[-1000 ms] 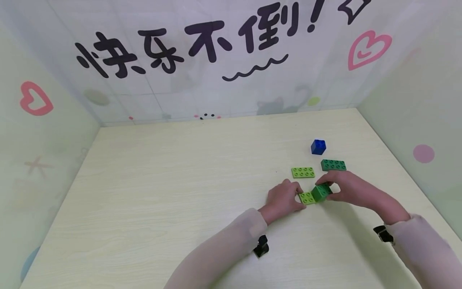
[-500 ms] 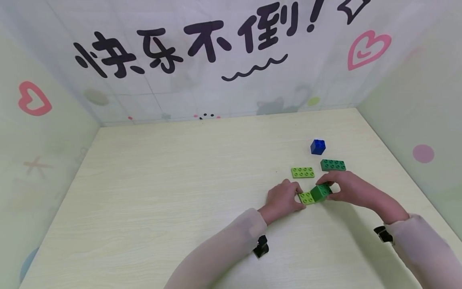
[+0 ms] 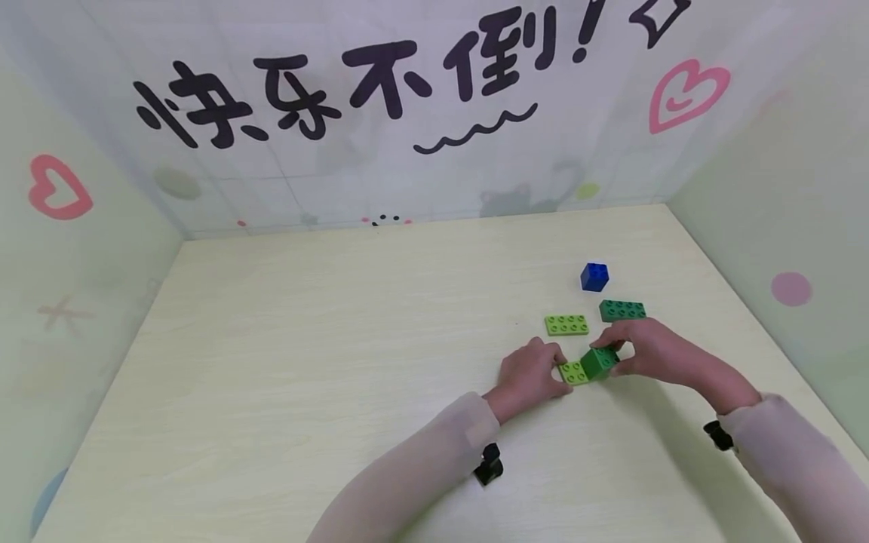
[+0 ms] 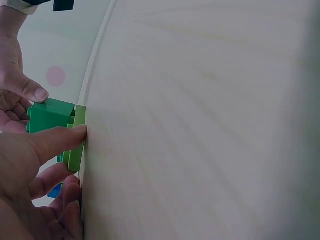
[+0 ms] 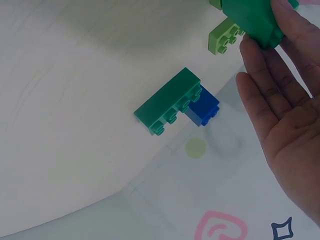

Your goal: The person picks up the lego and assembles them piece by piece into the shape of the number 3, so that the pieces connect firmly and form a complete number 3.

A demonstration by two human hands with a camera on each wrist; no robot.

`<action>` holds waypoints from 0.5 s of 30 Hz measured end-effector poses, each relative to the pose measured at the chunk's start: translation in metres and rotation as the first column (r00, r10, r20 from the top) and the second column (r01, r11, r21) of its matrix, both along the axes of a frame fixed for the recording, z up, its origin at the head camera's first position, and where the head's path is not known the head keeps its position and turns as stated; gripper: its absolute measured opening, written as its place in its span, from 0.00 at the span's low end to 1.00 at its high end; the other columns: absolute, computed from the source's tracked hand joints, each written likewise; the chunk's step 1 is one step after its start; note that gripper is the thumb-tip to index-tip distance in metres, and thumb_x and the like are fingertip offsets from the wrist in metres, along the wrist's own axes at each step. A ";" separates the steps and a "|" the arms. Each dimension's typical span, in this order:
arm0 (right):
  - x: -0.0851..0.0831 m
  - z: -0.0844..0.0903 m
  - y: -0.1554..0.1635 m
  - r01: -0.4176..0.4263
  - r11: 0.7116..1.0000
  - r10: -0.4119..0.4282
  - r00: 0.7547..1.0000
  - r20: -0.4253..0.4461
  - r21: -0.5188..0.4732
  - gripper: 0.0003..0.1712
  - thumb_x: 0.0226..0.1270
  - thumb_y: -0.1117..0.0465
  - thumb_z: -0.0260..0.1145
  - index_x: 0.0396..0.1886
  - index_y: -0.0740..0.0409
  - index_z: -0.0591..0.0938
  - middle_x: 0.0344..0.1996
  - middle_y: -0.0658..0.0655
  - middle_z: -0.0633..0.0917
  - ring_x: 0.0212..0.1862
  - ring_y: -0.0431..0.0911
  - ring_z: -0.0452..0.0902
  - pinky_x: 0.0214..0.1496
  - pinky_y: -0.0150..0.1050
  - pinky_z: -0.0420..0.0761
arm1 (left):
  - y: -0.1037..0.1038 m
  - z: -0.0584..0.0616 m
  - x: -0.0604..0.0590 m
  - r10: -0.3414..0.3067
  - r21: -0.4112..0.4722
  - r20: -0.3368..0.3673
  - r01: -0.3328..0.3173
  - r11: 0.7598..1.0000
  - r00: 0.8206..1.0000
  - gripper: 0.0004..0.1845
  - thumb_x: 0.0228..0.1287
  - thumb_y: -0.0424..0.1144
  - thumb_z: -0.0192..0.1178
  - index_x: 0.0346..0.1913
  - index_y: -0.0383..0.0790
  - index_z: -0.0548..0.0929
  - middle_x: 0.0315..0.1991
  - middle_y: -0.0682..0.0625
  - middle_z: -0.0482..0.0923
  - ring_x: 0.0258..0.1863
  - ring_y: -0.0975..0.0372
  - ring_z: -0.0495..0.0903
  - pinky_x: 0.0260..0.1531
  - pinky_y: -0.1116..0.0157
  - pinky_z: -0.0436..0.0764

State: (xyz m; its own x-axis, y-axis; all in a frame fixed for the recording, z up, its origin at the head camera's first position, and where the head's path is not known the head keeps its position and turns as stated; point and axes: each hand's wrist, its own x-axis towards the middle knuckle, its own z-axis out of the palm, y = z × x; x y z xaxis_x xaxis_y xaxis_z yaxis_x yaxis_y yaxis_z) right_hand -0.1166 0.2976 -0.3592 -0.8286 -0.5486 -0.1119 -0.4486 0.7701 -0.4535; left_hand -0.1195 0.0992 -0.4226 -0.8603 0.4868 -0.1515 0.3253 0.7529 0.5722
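Note:
My left hand [image 3: 532, 377] pinches the left end of a flat lime-green building brick [image 3: 573, 372] on the table, thumb on the near side and a finger on the far side. Over the right part of that brick, my right hand [image 3: 655, 351] grips a taller green building brick [image 3: 599, 363] between thumb and fingers. In the left wrist view the green brick [image 4: 52, 115] leans a little against the lime-green brick [image 4: 76, 150], whose studs show between them. Part of the green brick's right side is hidden by the right fingers in the head view.
Just behind the hands lies another flat lime-green brick [image 3: 566, 325]. A long dark green brick [image 3: 622, 310] rests beyond the right hand, and a blue brick [image 3: 594, 277] stands farther back. Printed walls [image 3: 339, 181] enclose the pale wooden table [image 3: 305, 362] at the back and sides.
The head view has shifted slightly, so everything appears a little farther left. Both hands keep the same hold, and the bricks stay where they were relative to each other.

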 end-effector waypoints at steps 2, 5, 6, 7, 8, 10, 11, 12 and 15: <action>0.000 0.000 -0.001 0.000 1.000 0.000 1.000 0.003 -0.002 0.22 0.40 0.68 0.76 0.40 0.65 0.83 0.37 0.54 0.83 0.38 0.46 0.79 0.40 0.42 0.78 | -0.001 0.000 0.000 -0.002 -0.006 -0.004 0.002 1.000 1.000 0.19 0.47 0.48 0.71 0.43 0.49 0.81 0.29 0.59 0.69 0.25 0.70 0.67 0.21 0.73 0.66; 0.001 -0.001 -0.002 -0.002 1.000 0.002 1.000 0.003 0.000 0.22 0.40 0.68 0.76 0.40 0.65 0.83 0.36 0.53 0.83 0.38 0.46 0.79 0.39 0.42 0.78 | -0.001 -0.001 0.001 -0.005 -0.017 -0.012 0.004 1.000 1.000 0.19 0.47 0.48 0.71 0.43 0.50 0.81 0.29 0.59 0.68 0.25 0.70 0.67 0.20 0.73 0.65; 0.001 -0.001 -0.003 -0.005 1.000 0.005 1.000 0.002 -0.001 0.22 0.40 0.68 0.76 0.40 0.65 0.83 0.36 0.53 0.83 0.38 0.46 0.79 0.40 0.43 0.78 | -0.001 -0.002 0.001 -0.005 -0.021 -0.014 0.005 1.000 1.000 0.19 0.47 0.48 0.70 0.43 0.50 0.81 0.28 0.59 0.68 0.24 0.70 0.67 0.20 0.73 0.65; 0.001 -0.001 -0.004 -0.009 1.000 0.009 1.000 0.000 0.002 0.22 0.40 0.68 0.76 0.40 0.65 0.83 0.36 0.53 0.83 0.38 0.46 0.79 0.40 0.43 0.78 | -0.001 -0.002 0.001 -0.005 -0.023 -0.015 0.005 1.000 1.000 0.19 0.47 0.48 0.70 0.43 0.50 0.81 0.28 0.59 0.68 0.24 0.69 0.66 0.20 0.73 0.65; 0.000 -0.001 -0.005 -0.014 1.000 0.014 1.000 -0.001 0.004 0.22 0.40 0.68 0.76 0.40 0.65 0.83 0.36 0.52 0.82 0.38 0.46 0.79 0.40 0.43 0.78 | -0.001 -0.002 0.001 -0.005 -0.025 -0.018 0.004 1.000 1.000 0.19 0.47 0.48 0.70 0.43 0.50 0.81 0.28 0.59 0.68 0.24 0.69 0.66 0.20 0.73 0.65; -0.001 -0.001 -0.006 -0.022 1.000 0.022 1.000 0.002 0.009 0.21 0.40 0.68 0.76 0.39 0.64 0.83 0.35 0.52 0.82 0.38 0.46 0.79 0.40 0.43 0.78 | 0.000 -0.003 0.000 -0.004 -0.025 -0.020 0.004 1.000 1.000 0.19 0.47 0.48 0.70 0.43 0.50 0.81 0.28 0.59 0.67 0.24 0.69 0.66 0.20 0.73 0.65; -0.001 -0.001 -0.007 -0.026 1.000 0.026 1.000 0.007 0.011 0.21 0.40 0.68 0.76 0.39 0.64 0.83 0.35 0.52 0.82 0.38 0.46 0.79 0.40 0.42 0.78 | 0.000 -0.003 0.000 -0.006 -0.023 -0.021 0.005 1.000 1.000 0.19 0.47 0.48 0.70 0.43 0.50 0.81 0.28 0.59 0.68 0.24 0.69 0.66 0.20 0.73 0.65; -0.002 0.000 -0.007 -0.025 1.000 0.025 1.000 0.014 0.011 0.21 0.40 0.68 0.76 0.39 0.64 0.83 0.35 0.52 0.82 0.37 0.46 0.79 0.39 0.43 0.78 | 0.000 -0.003 0.000 -0.007 -0.023 -0.023 0.007 1.000 1.000 0.18 0.47 0.48 0.70 0.43 0.50 0.81 0.28 0.59 0.68 0.23 0.69 0.66 0.20 0.73 0.65; -0.003 0.001 -0.007 -0.014 1.000 0.014 0.999 0.044 0.003 0.20 0.39 0.68 0.76 0.38 0.64 0.83 0.35 0.52 0.82 0.37 0.46 0.79 0.39 0.43 0.78 | 0.001 -0.003 0.000 -0.013 -0.027 -0.026 0.012 1.000 1.000 0.18 0.47 0.49 0.70 0.43 0.49 0.81 0.28 0.58 0.68 0.23 0.68 0.67 0.20 0.73 0.65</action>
State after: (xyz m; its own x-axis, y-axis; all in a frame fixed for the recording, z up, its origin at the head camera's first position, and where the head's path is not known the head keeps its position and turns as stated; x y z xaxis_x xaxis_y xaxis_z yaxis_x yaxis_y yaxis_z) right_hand -0.1197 0.2905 -0.3579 -0.8150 -0.5597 -0.1503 -0.4389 0.7654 -0.4705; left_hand -0.1198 0.0997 -0.4256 -0.8580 0.4936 -0.1424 0.3493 0.7638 0.5428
